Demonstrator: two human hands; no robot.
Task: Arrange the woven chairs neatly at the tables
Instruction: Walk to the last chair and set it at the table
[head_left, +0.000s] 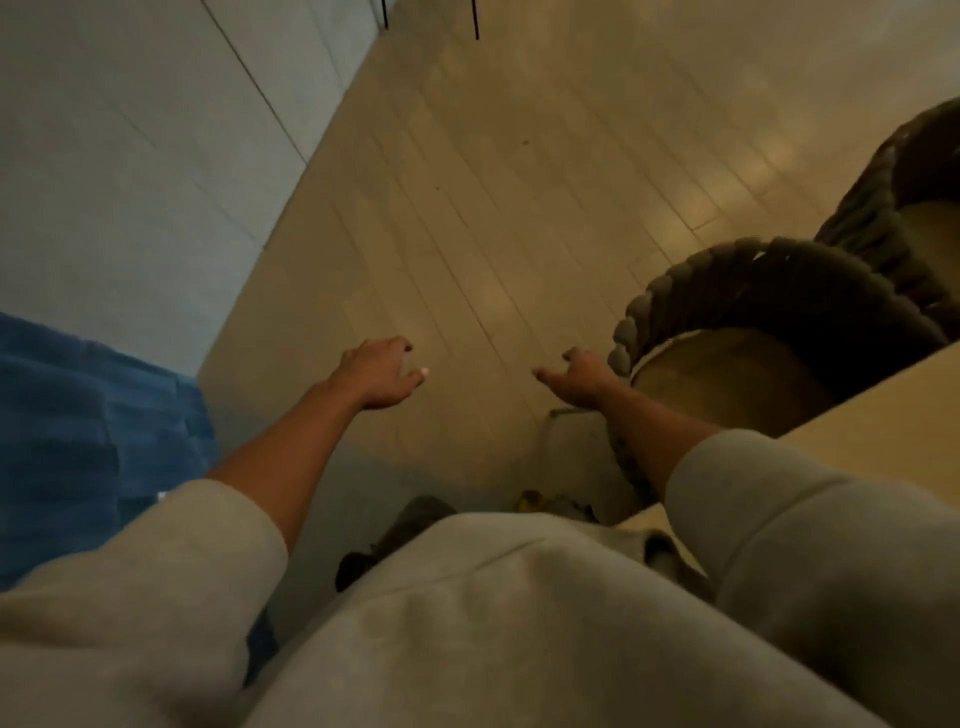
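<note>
Both hands, left hand and right hand, hang loosely spread and empty, while beside the right one two woven chairs already sit tucked at the table.

place: dining or café-style seating area, indoors | evidence: two woven chairs with rope-wrapped backs and tan seat cushions drawn up beside a pale wooden counter | floor: light plank floor | wall: grey panelled wall | far end: thin black furniture legs

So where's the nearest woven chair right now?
In the head view it's at the right: the nearest woven chair stands by the table edge, just beyond the right hand.
</note>
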